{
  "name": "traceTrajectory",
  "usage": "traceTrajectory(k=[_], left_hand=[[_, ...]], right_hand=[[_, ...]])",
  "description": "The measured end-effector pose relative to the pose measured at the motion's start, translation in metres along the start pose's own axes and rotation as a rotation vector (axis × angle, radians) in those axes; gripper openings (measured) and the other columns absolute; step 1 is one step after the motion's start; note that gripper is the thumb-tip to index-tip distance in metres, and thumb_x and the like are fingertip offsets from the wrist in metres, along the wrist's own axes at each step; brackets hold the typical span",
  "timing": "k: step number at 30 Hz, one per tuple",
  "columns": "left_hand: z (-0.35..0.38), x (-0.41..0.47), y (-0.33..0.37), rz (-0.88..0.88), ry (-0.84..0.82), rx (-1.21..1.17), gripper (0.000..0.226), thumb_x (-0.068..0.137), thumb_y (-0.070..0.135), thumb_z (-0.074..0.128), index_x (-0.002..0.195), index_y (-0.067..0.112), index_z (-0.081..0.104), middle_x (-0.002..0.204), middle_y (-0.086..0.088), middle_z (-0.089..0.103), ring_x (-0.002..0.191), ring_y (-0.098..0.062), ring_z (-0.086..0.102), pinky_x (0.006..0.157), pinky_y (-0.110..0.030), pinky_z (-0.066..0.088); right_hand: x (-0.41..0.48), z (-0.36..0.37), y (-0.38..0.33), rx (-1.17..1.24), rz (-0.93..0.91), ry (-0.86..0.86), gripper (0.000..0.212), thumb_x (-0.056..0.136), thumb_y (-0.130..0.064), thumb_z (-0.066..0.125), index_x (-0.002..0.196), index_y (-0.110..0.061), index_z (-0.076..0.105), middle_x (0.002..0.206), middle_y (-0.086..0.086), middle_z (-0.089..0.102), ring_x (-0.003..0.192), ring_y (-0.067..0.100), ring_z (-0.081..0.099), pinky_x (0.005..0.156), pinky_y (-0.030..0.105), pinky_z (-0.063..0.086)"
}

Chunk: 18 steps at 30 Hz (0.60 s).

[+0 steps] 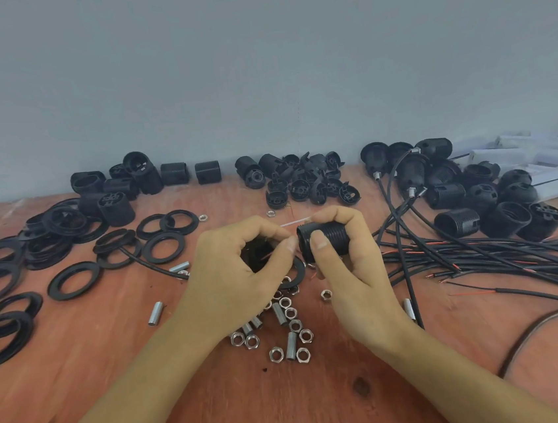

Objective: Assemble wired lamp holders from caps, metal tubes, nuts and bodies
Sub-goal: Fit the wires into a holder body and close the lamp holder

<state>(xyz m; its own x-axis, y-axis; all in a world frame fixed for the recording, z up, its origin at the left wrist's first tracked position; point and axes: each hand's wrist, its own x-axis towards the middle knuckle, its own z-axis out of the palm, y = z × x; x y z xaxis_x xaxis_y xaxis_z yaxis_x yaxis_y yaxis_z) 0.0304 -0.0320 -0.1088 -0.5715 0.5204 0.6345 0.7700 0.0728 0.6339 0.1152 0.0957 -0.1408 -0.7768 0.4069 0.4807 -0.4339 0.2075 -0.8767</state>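
Observation:
My right hand (344,259) grips a black threaded lamp holder body (328,238), lying sideways above the table's middle. My left hand (238,267) curls round a black cap (256,253), mostly hidden in the palm, its thumb and forefinger meeting right at the body's left end. A thin pale wire (294,222) sticks out above the body. Below the hands lie several silver nuts (275,353) and short metal tubes (291,346). One more metal tube (155,313) lies alone to the left.
Black rings (73,279) cover the left of the wooden table (82,387). Threaded bodies (173,173) and caps (302,184) stand along the back wall. Wired holders (454,222) and a bundle of black cables (482,259) fill the right. White boxes (548,162) sit far right.

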Motion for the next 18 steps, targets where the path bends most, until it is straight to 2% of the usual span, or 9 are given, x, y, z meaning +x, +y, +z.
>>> traceTrajectory(k=[3,9,11,15,18], left_hand=[[-0.0027,0.0009,-0.0038,-0.041,-0.032,-0.023,0.012,0.087,0.007,0.07,0.077,0.014,0.073,0.062,0.011,0.065,0.053,-0.001,0.057,0.052,-0.007,0.038],[-0.0021,0.0009,-0.0042,-0.023,-0.051,-0.002,0.012,0.089,0.006,0.068,0.079,0.013,0.072,0.059,0.016,0.06,0.05,0.0,0.053,0.051,-0.006,0.035],[-0.0012,0.0,-0.0046,-0.007,-0.052,0.018,0.011,0.089,0.009,0.067,0.079,0.013,0.072,0.058,0.014,0.059,0.05,-0.002,0.052,0.05,-0.006,0.034],[-0.0002,-0.0007,-0.0046,0.017,-0.059,0.046,0.009,0.089,0.011,0.066,0.081,0.011,0.071,0.061,0.013,0.061,0.051,-0.001,0.052,0.051,-0.006,0.034],[-0.0012,0.0007,-0.0027,0.008,-0.024,0.0,0.008,0.09,0.011,0.067,0.083,0.012,0.071,0.06,0.013,0.061,0.052,-0.001,0.053,0.052,-0.006,0.035]], right_hand=[[0.002,-0.002,0.0007,0.009,0.015,0.019,0.015,0.095,-0.024,0.05,0.109,-0.025,0.055,0.083,-0.014,0.056,0.072,0.005,0.051,0.07,0.02,0.045],[0.0007,-0.0021,-0.0001,-0.001,0.018,0.0,0.015,0.095,-0.026,0.049,0.11,-0.027,0.053,0.087,-0.006,0.056,0.073,0.007,0.049,0.07,0.022,0.044],[0.0,-0.0031,0.0,-0.006,0.012,-0.007,0.016,0.096,-0.024,0.049,0.111,-0.025,0.053,0.088,-0.008,0.056,0.074,0.005,0.05,0.07,0.02,0.044],[-0.0056,0.001,-0.001,-0.043,-0.072,-0.046,0.014,0.097,-0.016,0.049,0.109,-0.022,0.052,0.091,-0.009,0.056,0.076,0.001,0.053,0.072,0.014,0.043],[-0.0042,0.0045,-0.0023,-0.051,-0.114,0.008,0.014,0.098,-0.023,0.05,0.112,-0.024,0.053,0.098,-0.004,0.061,0.082,0.003,0.057,0.074,0.014,0.045]])
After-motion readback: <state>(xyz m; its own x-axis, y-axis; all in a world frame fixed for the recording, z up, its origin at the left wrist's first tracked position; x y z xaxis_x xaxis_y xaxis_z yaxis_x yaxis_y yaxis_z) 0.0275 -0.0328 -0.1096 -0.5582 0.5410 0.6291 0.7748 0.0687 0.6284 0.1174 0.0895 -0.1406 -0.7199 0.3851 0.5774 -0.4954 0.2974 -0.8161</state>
